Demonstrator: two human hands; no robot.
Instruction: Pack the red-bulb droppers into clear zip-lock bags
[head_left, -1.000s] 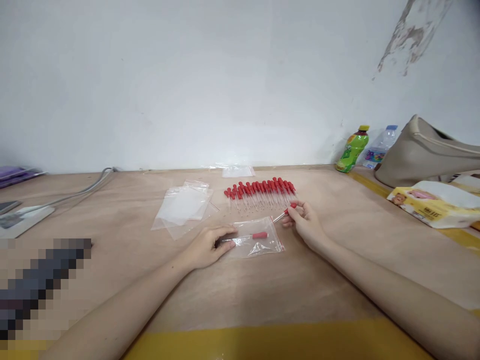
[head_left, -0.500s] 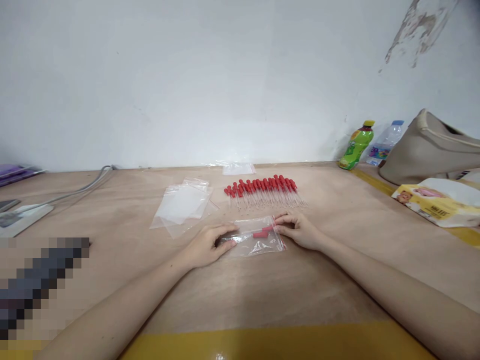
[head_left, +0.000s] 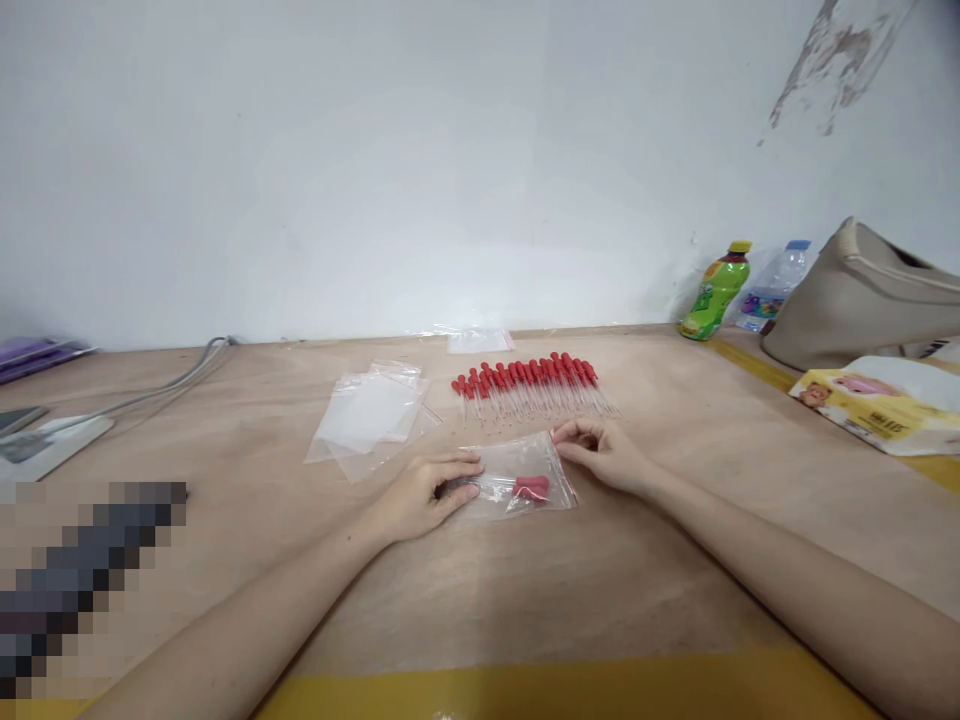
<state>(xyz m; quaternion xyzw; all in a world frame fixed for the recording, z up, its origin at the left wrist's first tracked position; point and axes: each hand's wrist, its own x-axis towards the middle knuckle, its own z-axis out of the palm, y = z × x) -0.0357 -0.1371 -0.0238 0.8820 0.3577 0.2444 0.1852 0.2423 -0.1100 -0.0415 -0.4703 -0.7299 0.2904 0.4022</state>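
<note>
A small clear zip bag (head_left: 517,478) lies on the wooden table (head_left: 600,580) with two red-bulbed droppers (head_left: 529,487) inside it. My left hand (head_left: 420,492) lies on the bag's left end, fingers pressed on it and curled. My right hand (head_left: 600,452) pinches the bag's upper right corner at its open mouth. Just behind the bag, a row of several glass droppers with red bulbs (head_left: 529,382) lies side by side.
A loose pile of empty clear bags (head_left: 369,415) lies left of the droppers, another bag (head_left: 478,341) by the wall. A green bottle (head_left: 716,290), a water bottle (head_left: 772,285), a beige handbag (head_left: 855,300) and a tissue pack (head_left: 877,405) sit at right. A cable (head_left: 150,390) runs at left.
My right hand carried a dropper from beside the row down into the bag, released it inside next to the first one, and now pinches the bag's corner. My left hand stayed put.
</note>
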